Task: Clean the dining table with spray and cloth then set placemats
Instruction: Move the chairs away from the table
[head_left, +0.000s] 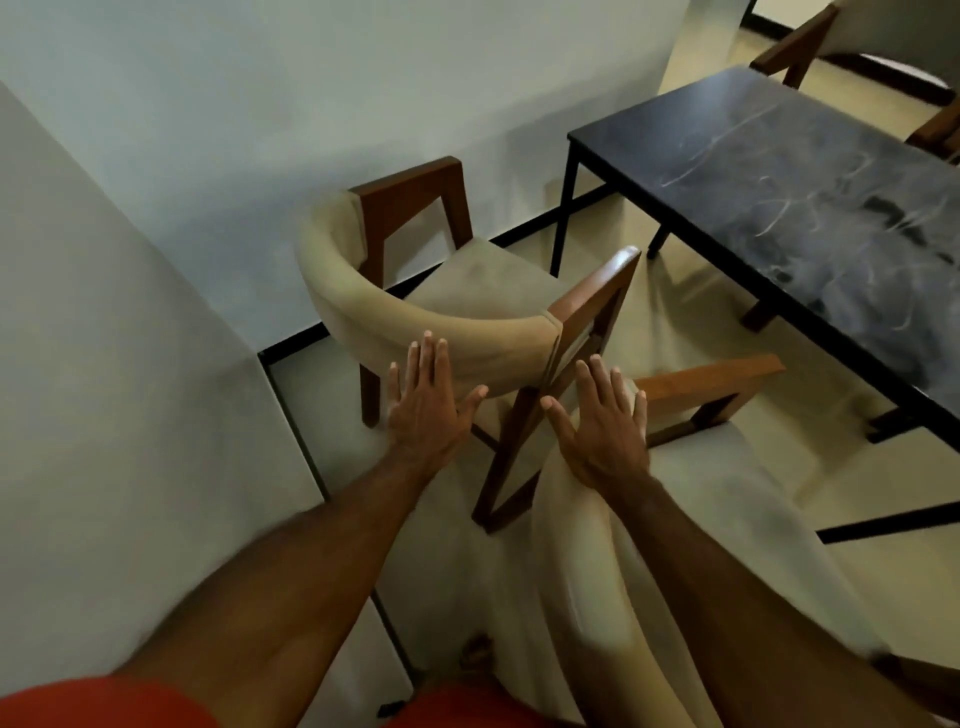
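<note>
Bench (810, 171), upper right, dark and streaked; my left hand (428, 410) and right hand (605, 428), fingers spread, press two chair backs.

Dark marble-patterned dining table (810, 208) on thin black legs at upper right, top smeared with pale streaks

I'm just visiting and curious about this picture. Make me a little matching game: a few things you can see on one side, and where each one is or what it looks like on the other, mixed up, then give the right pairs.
Things:
1. dining table
2. left hand
3. right hand
4. far chair

Descriptions:
A. flat, fingers straight, against the curved beige back of the far chair
B. dark marbled top on thin black legs, at the right
C. flat on the beige back of the nearer chair
D. stands by the wall, wooden arms, beige seat

Pairs: 1-B, 2-A, 3-C, 4-D
</note>
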